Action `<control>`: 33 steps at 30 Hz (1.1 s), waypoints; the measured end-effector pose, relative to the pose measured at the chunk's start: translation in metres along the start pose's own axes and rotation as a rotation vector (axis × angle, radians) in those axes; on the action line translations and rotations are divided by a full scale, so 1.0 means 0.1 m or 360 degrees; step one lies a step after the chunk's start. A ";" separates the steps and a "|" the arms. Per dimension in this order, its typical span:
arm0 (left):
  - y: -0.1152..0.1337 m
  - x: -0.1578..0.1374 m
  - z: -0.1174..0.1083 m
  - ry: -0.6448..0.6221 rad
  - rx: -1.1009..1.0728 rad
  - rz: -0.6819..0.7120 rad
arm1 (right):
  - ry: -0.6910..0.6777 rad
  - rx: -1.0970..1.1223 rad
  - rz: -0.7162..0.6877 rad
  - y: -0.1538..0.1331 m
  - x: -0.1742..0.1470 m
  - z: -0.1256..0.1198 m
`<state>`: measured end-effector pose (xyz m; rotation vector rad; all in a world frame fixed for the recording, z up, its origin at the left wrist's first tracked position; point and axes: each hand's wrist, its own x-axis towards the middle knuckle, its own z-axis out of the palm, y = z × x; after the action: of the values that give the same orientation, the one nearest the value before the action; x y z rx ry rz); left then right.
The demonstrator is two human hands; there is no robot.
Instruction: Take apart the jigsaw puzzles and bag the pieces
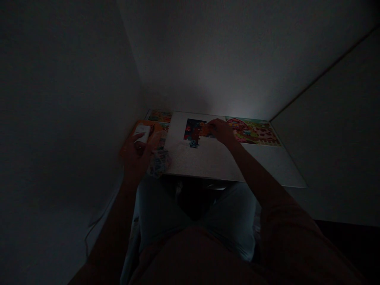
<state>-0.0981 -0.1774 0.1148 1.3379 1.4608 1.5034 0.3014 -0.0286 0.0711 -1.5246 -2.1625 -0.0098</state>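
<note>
The picture is very dark. My right hand (pixel 222 130) is over the right side of a partly assembled jigsaw puzzle (pixel 191 128), fingers bent and pinched at a puzzle piece hardly visible under them. The puzzle is dark blue with orange and red figures, and a light blue piece (pixel 194 143) juts from its lower edge. On the left, my left hand (pixel 137 154) is curled beside a clear plastic bag (pixel 159 162) of small pieces and seems to grip it. Beyond its fingers a white rectangular item (pixel 142 132) lies on an orange packet or box (pixel 130 144).
The white table (pixel 204 164) stands against pale walls. A colourful farm picture (pixel 255 132) with a red barn lies at its right back. Another colourful picture (pixel 159 116) lies at the left back. My legs (pixel 163 213) are under the front edge, and a cable (pixel 89 233) hangs at the left.
</note>
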 end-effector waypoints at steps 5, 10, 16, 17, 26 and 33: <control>0.01 0.02 0.10 0.0008 -0.0012 0.0017 | 0.0311 0.0305 -0.0079 -0.11 0.27 -0.36; -0.14 0.14 0.22 -0.0094 -0.0019 -0.0033 | 0.0277 0.0386 -0.0282 -0.57 0.36 -0.77; -0.24 0.26 0.38 -0.0162 0.0020 -0.0002 | 0.0040 0.0358 -0.0488 -1.37 0.48 -0.90; -0.22 0.26 0.41 -0.0162 -0.0004 -0.0003 | -0.0003 0.0376 -0.0507 -1.49 0.52 -0.86; -0.11 0.20 0.40 -0.0129 -0.0052 -0.0058 | -0.0028 0.0318 -0.0219 -0.90 0.67 -0.40; -0.16 0.16 0.19 -0.0141 -0.0063 -0.0120 | -0.0648 -0.0243 0.0576 0.20 0.30 0.09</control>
<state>-0.0878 -0.1536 0.1003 1.2948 1.4035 1.4003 0.3083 0.0076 0.0694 -2.1424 -2.1828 0.2852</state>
